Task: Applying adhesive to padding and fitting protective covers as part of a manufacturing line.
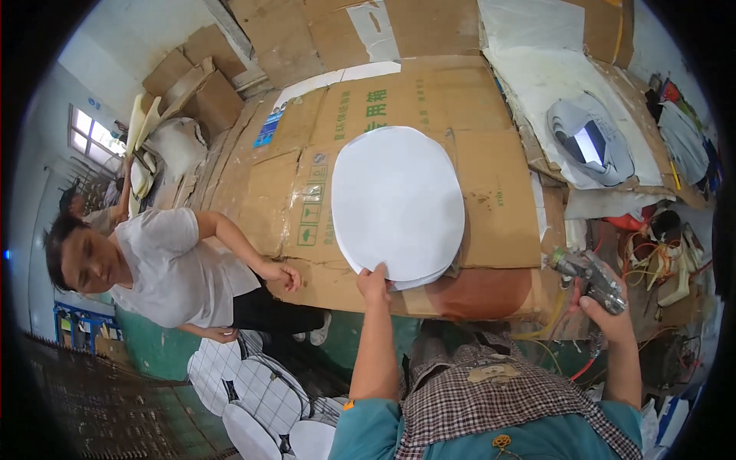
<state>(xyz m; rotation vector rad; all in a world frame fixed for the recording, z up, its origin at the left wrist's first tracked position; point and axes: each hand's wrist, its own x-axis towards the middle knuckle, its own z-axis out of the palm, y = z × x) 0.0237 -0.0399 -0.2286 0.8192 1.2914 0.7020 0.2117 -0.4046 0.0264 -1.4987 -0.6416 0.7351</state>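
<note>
Oval sheets [399,203] (white), right fingers [594,310] gripping sprayer [589,277]

Lower sheets [426,281] mostly out of sight

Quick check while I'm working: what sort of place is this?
Probably a small workshop: the right hand holds what looks like a spray gun, the left hand touches stacked white ovals, and flattened cardboard lies beneath them.

The site is a workshop. Indicators: a cardboard-covered workbench [491,172], a spray gun [589,277] at right, white ovals [264,392] on wire racks near left.
</note>
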